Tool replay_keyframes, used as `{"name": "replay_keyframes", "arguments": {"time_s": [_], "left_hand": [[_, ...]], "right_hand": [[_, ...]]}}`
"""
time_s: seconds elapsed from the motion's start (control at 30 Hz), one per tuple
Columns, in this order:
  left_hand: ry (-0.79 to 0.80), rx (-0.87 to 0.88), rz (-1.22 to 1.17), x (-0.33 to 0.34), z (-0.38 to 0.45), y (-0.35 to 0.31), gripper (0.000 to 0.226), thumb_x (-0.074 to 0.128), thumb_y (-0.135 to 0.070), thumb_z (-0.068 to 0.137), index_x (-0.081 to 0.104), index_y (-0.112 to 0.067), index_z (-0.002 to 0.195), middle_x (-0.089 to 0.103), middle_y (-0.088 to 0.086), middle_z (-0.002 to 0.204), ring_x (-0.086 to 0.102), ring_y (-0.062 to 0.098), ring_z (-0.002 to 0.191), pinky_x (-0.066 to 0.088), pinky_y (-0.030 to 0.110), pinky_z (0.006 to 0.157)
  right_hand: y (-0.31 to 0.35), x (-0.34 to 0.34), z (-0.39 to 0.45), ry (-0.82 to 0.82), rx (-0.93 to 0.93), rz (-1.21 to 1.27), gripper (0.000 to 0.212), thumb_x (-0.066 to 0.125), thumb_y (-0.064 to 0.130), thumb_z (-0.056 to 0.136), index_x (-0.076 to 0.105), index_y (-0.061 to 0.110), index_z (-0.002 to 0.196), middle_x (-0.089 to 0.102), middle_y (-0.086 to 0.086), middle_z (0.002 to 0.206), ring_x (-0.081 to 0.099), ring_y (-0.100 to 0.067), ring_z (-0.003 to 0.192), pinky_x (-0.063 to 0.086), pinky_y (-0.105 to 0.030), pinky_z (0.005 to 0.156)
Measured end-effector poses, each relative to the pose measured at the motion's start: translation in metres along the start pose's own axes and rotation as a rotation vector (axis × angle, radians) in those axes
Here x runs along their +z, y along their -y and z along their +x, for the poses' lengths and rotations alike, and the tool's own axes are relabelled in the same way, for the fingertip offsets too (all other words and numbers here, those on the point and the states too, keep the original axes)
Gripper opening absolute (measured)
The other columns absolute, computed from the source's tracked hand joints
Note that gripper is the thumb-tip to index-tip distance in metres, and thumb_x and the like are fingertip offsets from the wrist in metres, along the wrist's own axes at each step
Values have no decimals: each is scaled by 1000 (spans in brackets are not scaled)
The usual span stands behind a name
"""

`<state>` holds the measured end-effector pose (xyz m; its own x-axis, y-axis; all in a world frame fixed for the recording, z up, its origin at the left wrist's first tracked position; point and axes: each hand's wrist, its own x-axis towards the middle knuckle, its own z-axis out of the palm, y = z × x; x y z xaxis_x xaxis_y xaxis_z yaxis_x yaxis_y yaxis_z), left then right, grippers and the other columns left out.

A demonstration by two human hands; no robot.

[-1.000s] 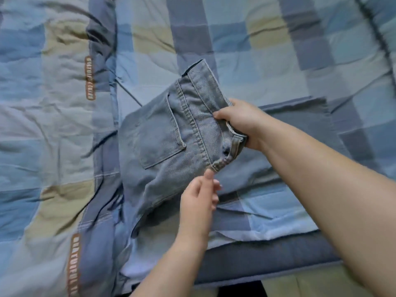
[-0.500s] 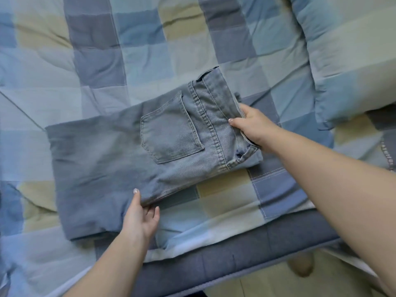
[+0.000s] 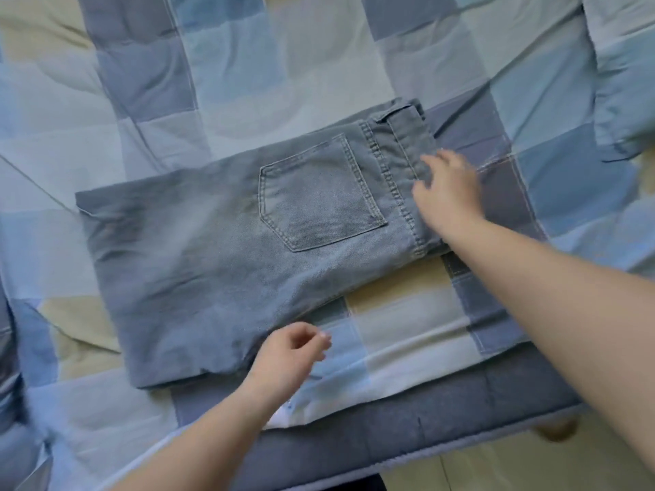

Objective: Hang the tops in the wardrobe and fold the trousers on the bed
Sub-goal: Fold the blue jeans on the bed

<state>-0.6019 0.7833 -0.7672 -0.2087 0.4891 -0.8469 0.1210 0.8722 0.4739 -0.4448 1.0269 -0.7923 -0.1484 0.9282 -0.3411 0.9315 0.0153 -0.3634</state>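
Note:
A pair of light grey-blue jeans (image 3: pixel 219 264) lies folded flat on the bed, back pocket up, waistband at the right. My right hand (image 3: pixel 448 193) rests at the waistband end, fingers spread and blurred, touching the denim without gripping it. My left hand (image 3: pixel 289 356) hovers at the near edge of the jeans with its fingers loosely curled and nothing in them. No tops or wardrobe are in view.
The bed is covered by a checked quilt (image 3: pixel 248 65) in blue, grey and beige. A pillow (image 3: pixel 623 76) in the same check lies at the upper right. The dark blue mattress edge (image 3: pixel 425 444) runs along the bottom, with pale floor below.
The jeans went from partly held up to lying flat and folded. My right hand let go of the waistband and now lies on it. My left hand slid right along the near edge.

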Motion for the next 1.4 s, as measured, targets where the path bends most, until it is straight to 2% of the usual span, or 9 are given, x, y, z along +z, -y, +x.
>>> {"name": "replay_keyframes", "arguments": {"time_s": [0.07, 0.17, 0.3, 0.5, 0.63, 0.77, 0.93, 1.1, 1.4], "left_hand": [[-195, 403, 285, -13, 16, -13, 8, 60, -26, 91, 68, -29, 91, 69, -12, 92, 60, 3, 91, 46, 23, 79], [-432, 746, 619, -37, 62, -35, 43, 60, -17, 90, 54, -9, 132, 49, 11, 140, 40, 28, 134, 29, 40, 112], [-473, 722, 1071, -58, 129, -50, 71, 48, -45, 92, 22, -14, 151, 14, 12, 159, 6, 29, 148, 3, 46, 117], [-529, 605, 1323, -113, 166, -26, 87, 8, -77, 81, 13, -27, 152, 2, 5, 161, -4, 24, 148, -5, 52, 116], [-626, 235, 1085, -181, 144, 15, 88, 20, -78, 82, 7, -25, 153, -5, 7, 161, -8, 24, 148, -2, 51, 116], [-657, 287, 831, -234, 102, 73, 86, 55, -56, 86, 14, -18, 152, 6, 9, 161, 5, 26, 147, 10, 45, 118], [-707, 186, 122, -241, 74, 119, 66, 66, -31, 88, 35, -12, 143, 55, 7, 118, 55, 18, 106, 39, 21, 93], [-396, 61, -430, -226, 65, 134, 34, 62, -30, 91, 56, -15, 120, 68, -5, 100, 64, 14, 86, 48, 29, 70], [-121, 167, -713, -217, 28, 108, 20, 59, -13, 92, 63, -11, 112, 73, 3, 105, 70, 16, 94, 57, 25, 68]], "right_hand": [[21, 21, -9, 18, -215, -124, 52, 50, 26, 93, 39, 20, 143, 21, -6, 157, 14, -24, 145, 8, -45, 118], [61, 57, -14, 59, -417, -214, 56, 47, 31, 95, 30, 23, 147, 11, -3, 160, 4, -21, 147, 1, -50, 116], [82, 102, -6, 50, -538, -332, 59, 39, 43, 95, 25, 27, 149, 8, -4, 161, 3, -20, 147, -1, -53, 115], [32, 104, 30, 19, -476, -655, 89, 0, 79, 79, 1, 27, 152, -3, -6, 161, -1, -23, 147, 2, -47, 116], [53, 96, 13, 113, -252, -632, 91, 15, 78, 83, 1, 21, 152, -4, -9, 161, -4, -24, 148, 0, -53, 115], [107, 96, -16, 86, -343, -259, 72, 38, 49, 96, 14, 11, 152, 3, -9, 161, 0, -22, 148, 2, -42, 119], [187, 138, -64, 160, -508, 373, 60, 43, 29, 100, 20, 1, 148, 14, -14, 158, 10, -23, 147, 5, -28, 118], [188, 177, -78, 210, -265, 409, 64, 43, 33, 100, 16, 1, 149, 12, -13, 159, 10, -20, 147, 4, -25, 117], [117, 171, -165, 446, 5, 395, 58, 40, 33, 101, 21, 9, 150, 14, -2, 159, 12, -11, 146, 4, -19, 112]]}}
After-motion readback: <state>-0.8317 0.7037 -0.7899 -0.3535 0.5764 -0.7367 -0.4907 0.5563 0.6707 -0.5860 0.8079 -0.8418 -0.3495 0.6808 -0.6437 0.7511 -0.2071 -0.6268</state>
